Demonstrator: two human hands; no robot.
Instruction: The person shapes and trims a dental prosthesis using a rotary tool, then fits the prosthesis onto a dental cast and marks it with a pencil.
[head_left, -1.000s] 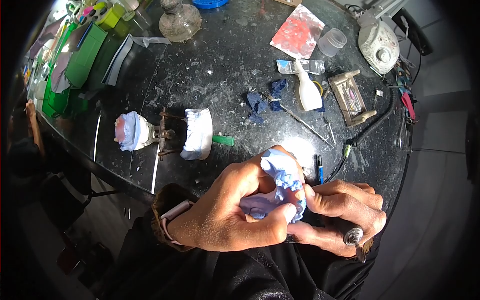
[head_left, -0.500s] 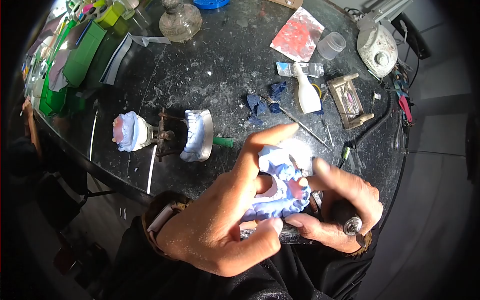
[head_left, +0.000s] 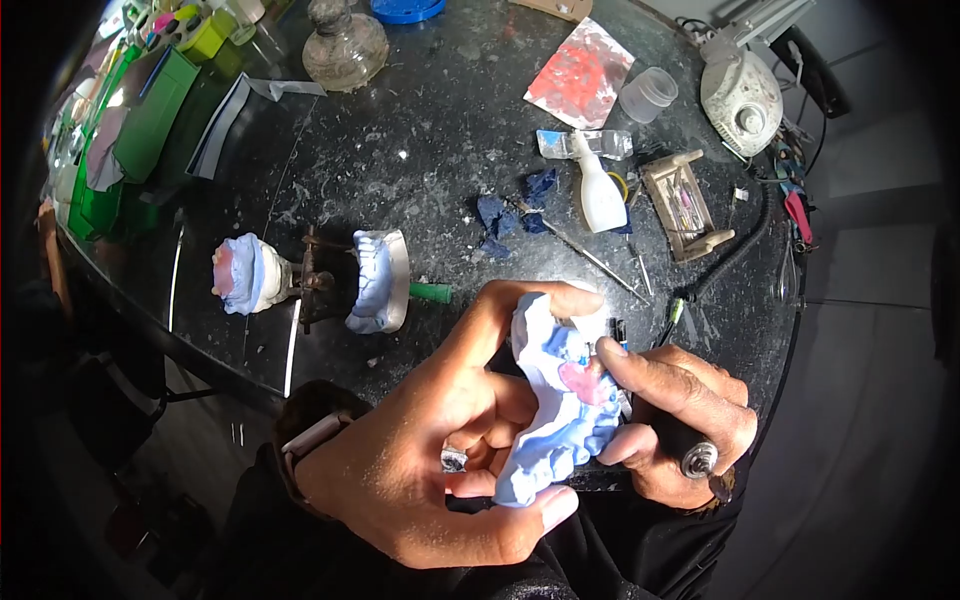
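Observation:
My left hand [head_left: 440, 440] grips a pale blue dental cast [head_left: 550, 445], thumb along its lower edge and index finger over its top. A pink patch [head_left: 588, 383] sits among the teeth of the cast. My right hand [head_left: 690, 415] is wrapped round a dark rotary handpiece [head_left: 700, 458], whose metal end points toward me. The index fingertip of that hand rests at the cast beside the pink patch, with the thumb by its lower right teeth. The handpiece's working tip is mostly hidden behind the fingers and cast.
An articulator [head_left: 318, 275] with blue-and-white casts lies at left. Beyond my hands are a white bottle [head_left: 601, 195], dark blue scraps [head_left: 495, 220], a metal tool [head_left: 580, 255] and a small tray [head_left: 688, 205]. A glass jar [head_left: 345, 50] and white machine [head_left: 742, 105] stand farther back.
The cast has been turned in my left hand, so the pink patch faces up more. My right index finger has come down onto the cast. The whole view has shifted slightly.

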